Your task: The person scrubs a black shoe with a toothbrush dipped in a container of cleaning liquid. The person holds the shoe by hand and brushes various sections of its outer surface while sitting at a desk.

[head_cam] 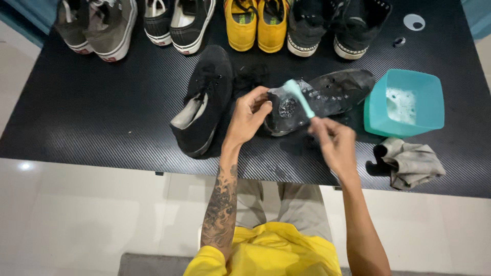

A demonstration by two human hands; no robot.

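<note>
Yellow shirt (266,253) and grey trousers (286,202) at near edge, below black table (102,117). Right hand (335,143) raised over near table edge, fingers pinched on handle of teal brush (299,97), bristle end laid on wet shoe (317,99). Left hand (248,115), tattooed forearm behind it, fingers curled and gripping heel end of wet shoe, thumb on top. Wet shoe black, on its side, soapy patch near heel, toe pointing right and far. Grey rag (411,161) crumpled on table, near right, just right of right hand. Teal tub (406,102) just beyond rag, suds inside, beside toe of wet shoe. Second black shoe (202,102) left of left hand, sole toward near edge. Black laces (250,76) bunched between the two shoes. Far row, left to right: grey pair (97,25), black-and-white pair (179,23), yellow pair (255,23), black high-top pair (337,25). White ring (413,22) at far right corner.
</note>
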